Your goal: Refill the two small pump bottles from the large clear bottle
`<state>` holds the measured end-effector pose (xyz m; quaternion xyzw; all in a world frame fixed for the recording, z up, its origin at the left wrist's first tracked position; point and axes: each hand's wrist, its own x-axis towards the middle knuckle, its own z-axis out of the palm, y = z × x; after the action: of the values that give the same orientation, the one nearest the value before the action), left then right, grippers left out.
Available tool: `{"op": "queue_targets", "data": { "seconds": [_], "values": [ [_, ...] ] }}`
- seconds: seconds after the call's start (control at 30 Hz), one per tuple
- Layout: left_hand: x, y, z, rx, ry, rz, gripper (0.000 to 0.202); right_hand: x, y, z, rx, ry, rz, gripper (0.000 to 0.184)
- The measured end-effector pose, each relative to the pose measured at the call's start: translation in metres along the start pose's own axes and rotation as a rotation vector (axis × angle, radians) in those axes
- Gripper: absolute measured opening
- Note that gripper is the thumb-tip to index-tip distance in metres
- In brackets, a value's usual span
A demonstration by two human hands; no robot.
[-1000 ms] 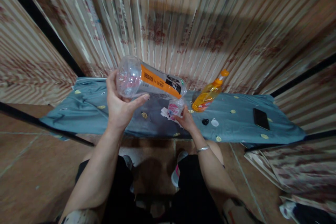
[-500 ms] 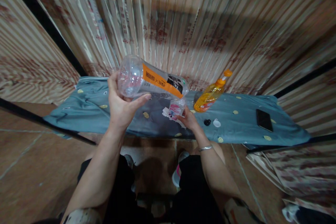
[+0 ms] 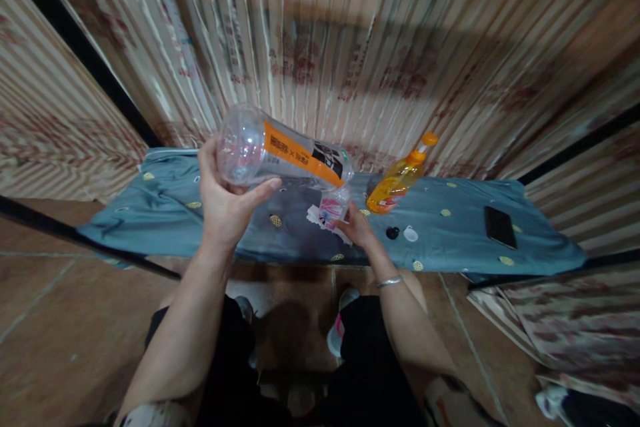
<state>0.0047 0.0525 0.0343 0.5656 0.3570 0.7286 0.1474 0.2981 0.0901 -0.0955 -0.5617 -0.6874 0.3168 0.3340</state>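
Note:
A large clear plastic bottle (image 3: 287,153) with an orange and black label lies tilted in my left hand (image 3: 225,207), its base up at the left and its neck lower at the right. My left fingers wrap round the base end. My right hand (image 3: 356,223) grips a small clear bottle (image 3: 334,203) with a pink print, just under the big bottle's neck. Whether the two mouths touch, I cannot tell. Crumpled white tissue (image 3: 315,215) lies below the small bottle.
Right of my hands stands an orange dish soap bottle (image 3: 395,185) with an orange cap. A black cap (image 3: 393,233), a white round lid (image 3: 411,233) and a black phone (image 3: 500,227) lie on the blue cloth (image 3: 450,197). Black poles (image 3: 100,73) and a striped curtain (image 3: 320,33) surround it.
The whole view has shifted slightly, so everything sits a little further left. Both hands keep their hold on the bottles, with the large one still tilted over the small one.

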Motion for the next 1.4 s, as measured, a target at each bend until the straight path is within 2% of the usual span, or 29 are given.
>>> {"op": "queue_targets", "data": {
  "seconds": [0.23, 0.53, 0.77, 1.03, 1.4],
  "values": [
    [0.002, -0.003, 0.001, 0.004, -0.01, 0.007, 0.091, 0.001, 0.006, 0.001, -0.021, 0.0, -0.015, 0.054],
    [0.006, 0.004, 0.005, -0.026, -0.006, 0.008, 0.089, -0.001, -0.002, 0.0, -0.039, -0.01, 0.021, 0.058],
    [0.007, 0.001, 0.009, -0.018, -0.007, 0.014, 0.095, -0.001, -0.003, 0.0, -0.039, -0.007, 0.016, 0.057],
    [0.009, 0.001, 0.011, -0.126, -0.008, 0.001, 0.097, -0.004, -0.008, -0.002, -0.048, -0.021, 0.038, 0.058],
    [0.01, -0.004, 0.013, -0.135, -0.02, 0.046, 0.095, -0.002, -0.003, 0.0, -0.054, -0.019, 0.019, 0.058]
  ]
}}
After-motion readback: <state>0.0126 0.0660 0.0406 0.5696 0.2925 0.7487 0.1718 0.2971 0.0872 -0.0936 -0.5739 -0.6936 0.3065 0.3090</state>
